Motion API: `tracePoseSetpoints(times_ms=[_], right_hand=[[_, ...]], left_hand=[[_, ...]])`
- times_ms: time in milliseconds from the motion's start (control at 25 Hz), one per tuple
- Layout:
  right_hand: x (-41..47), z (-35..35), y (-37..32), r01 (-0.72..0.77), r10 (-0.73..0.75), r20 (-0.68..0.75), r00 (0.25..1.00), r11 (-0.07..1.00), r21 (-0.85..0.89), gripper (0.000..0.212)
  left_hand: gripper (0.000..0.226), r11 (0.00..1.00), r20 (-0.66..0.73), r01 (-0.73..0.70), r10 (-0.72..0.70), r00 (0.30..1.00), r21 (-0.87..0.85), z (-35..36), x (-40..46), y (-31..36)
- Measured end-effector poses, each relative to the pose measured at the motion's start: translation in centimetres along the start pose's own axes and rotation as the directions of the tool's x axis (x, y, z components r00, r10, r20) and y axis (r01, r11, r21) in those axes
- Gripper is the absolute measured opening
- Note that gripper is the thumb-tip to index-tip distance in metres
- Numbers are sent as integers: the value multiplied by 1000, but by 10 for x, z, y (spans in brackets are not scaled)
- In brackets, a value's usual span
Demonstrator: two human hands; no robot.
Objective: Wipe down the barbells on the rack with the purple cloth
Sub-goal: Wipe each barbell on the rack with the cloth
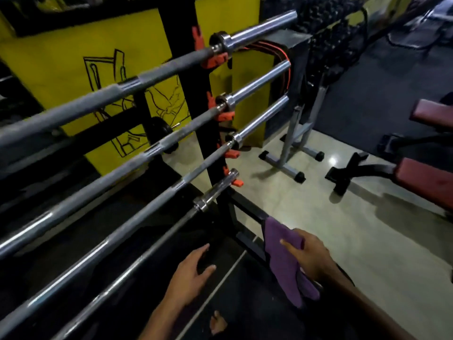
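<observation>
Several steel barbells lie across a black rack (196,99) on orange hooks: the top barbell (152,74), a second barbell (137,163), a third barbell (157,204) and the lowest, thinner bar (137,263). The purple cloth (284,256) hangs from my right hand (311,256), which holds it low at the rack's right end, below and right of the lowest bar's chrome end. My left hand (191,276) hovers with relaxed, spread fingers just right of the lowest bar, holding nothing.
A yellow wall panel (73,57) with a black drawing stands behind the rack. To the right on the pale floor are a grey metal stand (291,153) and red-padded benches (424,177). My foot (217,323) shows at the bottom.
</observation>
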State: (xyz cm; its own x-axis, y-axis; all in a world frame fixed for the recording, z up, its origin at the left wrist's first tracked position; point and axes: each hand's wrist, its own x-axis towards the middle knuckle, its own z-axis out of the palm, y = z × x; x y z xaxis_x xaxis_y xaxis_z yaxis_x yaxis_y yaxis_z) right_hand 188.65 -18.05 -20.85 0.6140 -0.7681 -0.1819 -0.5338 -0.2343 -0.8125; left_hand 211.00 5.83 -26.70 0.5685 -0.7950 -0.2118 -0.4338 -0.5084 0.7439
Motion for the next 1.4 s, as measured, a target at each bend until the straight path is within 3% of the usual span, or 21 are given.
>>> tracePoseSetpoints(times_ms=[80,160,320,480,600,760,920,1040,1120,1160,1280,1360,1400], right_hand=[[37,-7,-14,-43,43,-38,998,999,18,16],[64,-15,-24,-67,75,-42,996,984,166,22],[108,-25,-35,-104,149,-82,985,908,405,13],[170,-40,-28,-179,261,-78,962,823,539,16],[234,-57,-23,-207,370,-113,922,718,665,12],[314,-82,-29,-213,494,-65,867,486,848,24],[382,-104,-38,-169,491,-29,871,354,920,21],[441,-119,-34,-136,509,-80,857,374,918,27],[480,-126,-29,-126,498,-161,852,493,861,36],[497,-127,-28,-102,448,-231,864,604,790,38],[554,-124,-34,65,134,-366,921,873,483,36],[603,-113,-38,118,-63,-302,951,978,169,48],[627,-104,-38,142,-161,-237,958,985,-96,55]], left_hand=[[61,995,35,-66,63,997,71,-12,46,6],[62,983,46,-121,116,992,135,-23,87,15],[62,980,53,-174,170,984,94,-40,157,38],[60,959,54,-237,231,971,156,-53,223,64],[60,929,45,-286,284,958,234,-62,283,95],[62,880,104,-364,349,931,306,-68,366,140],[77,837,129,-393,372,919,382,-50,452,178],[77,804,163,-396,362,918,444,-36,502,190],[72,788,195,-394,343,919,472,-28,523,181],[69,784,204,-401,345,916,475,-25,527,173],[58,811,153,-424,397,905,404,-17,533,152],[55,823,118,-435,422,899,365,-13,539,147],[55,832,111,-429,418,902,353,-12,540,145]])
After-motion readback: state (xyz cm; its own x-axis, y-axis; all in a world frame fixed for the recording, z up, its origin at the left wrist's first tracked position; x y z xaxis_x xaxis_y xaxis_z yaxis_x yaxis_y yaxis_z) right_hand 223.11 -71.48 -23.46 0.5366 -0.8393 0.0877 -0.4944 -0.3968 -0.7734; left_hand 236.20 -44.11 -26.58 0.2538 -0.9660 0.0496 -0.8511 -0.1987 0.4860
